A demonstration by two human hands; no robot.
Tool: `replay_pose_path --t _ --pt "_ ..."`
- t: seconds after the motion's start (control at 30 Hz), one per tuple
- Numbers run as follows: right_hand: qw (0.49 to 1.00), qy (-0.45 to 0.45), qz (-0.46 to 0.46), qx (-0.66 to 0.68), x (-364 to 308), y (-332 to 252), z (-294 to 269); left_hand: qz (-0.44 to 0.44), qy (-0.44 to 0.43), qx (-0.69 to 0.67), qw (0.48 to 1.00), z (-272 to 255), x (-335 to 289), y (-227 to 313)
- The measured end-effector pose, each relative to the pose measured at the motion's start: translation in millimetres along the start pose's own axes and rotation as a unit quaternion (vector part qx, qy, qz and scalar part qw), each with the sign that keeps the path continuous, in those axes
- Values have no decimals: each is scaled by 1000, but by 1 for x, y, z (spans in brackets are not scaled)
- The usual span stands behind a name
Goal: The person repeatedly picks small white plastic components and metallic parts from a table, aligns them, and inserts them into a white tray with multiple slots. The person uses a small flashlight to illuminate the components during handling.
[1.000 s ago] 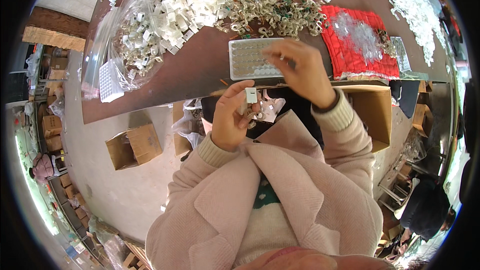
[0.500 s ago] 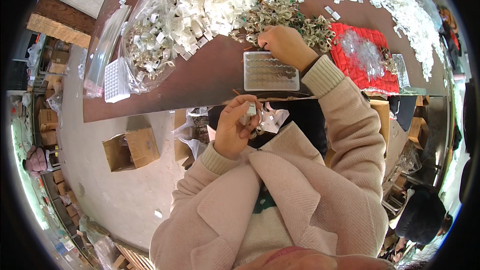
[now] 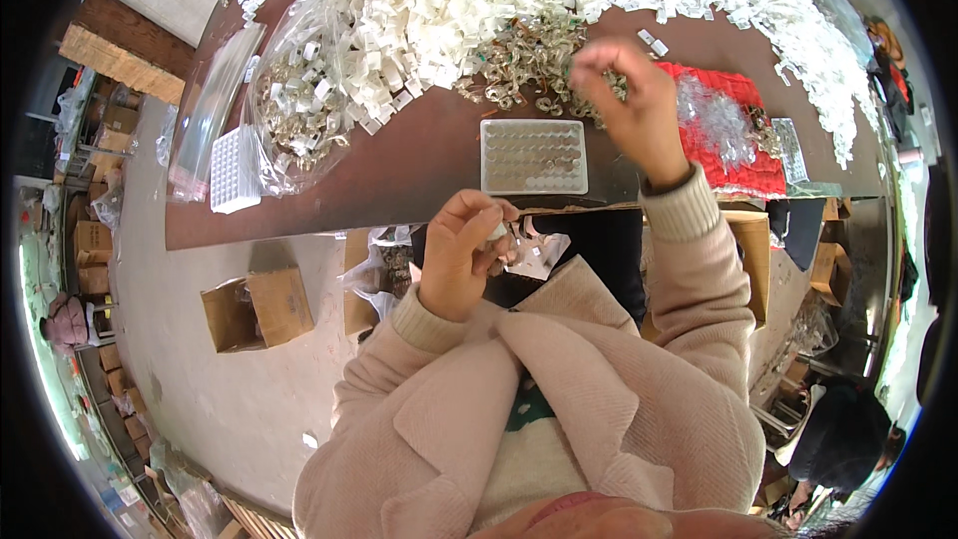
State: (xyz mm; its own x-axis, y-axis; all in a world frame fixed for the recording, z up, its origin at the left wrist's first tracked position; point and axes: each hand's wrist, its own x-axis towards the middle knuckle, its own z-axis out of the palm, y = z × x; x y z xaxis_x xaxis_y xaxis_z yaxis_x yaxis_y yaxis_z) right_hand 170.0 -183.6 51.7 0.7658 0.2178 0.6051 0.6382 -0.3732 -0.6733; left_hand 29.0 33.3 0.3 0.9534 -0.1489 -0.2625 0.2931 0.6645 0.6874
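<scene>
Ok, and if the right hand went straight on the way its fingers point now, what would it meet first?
Most likely the heap of tangled, metallic-looking parts, just up and left of the right hand; its height above the table is unclear, so it might pass over.

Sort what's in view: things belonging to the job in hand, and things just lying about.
Apparently in use:
- small white piece, in the left hand
- heap of looped parts, near the raised right hand
- rectangular tray, on the table's near edge

Apparently lying about:
- open cardboard box, on the floor
- wooden beam, upper left
</scene>
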Motion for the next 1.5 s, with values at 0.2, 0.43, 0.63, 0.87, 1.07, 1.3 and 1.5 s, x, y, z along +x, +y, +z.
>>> replay_pose_path --t 0.2,0.43,0.63,0.87,1.07,1.3,1.5 --pt "978 -73 -180 -72 -55 -58 15 66 -2 87 994 11 6 12" --pt "993 -88 -77 5 -76 -67 22 100 25 155 983 11 2 10" --pt "995 -88 -42 24 -84 -65 25 101 21 146 984 6 0 3" --pt "999 -29 -16 11 -92 -64 35 91 33 143 985 4 1 3" --pt "998 0 47 39 -94 -64 26 172 88 413 890 -7 43 53" --pt "994 23 97 46 -97 -65 12 436 76 735 514 -37 139 89" --pt "995 36 72 50 -96 -62 9 443 42 826 345 -48 174 88"
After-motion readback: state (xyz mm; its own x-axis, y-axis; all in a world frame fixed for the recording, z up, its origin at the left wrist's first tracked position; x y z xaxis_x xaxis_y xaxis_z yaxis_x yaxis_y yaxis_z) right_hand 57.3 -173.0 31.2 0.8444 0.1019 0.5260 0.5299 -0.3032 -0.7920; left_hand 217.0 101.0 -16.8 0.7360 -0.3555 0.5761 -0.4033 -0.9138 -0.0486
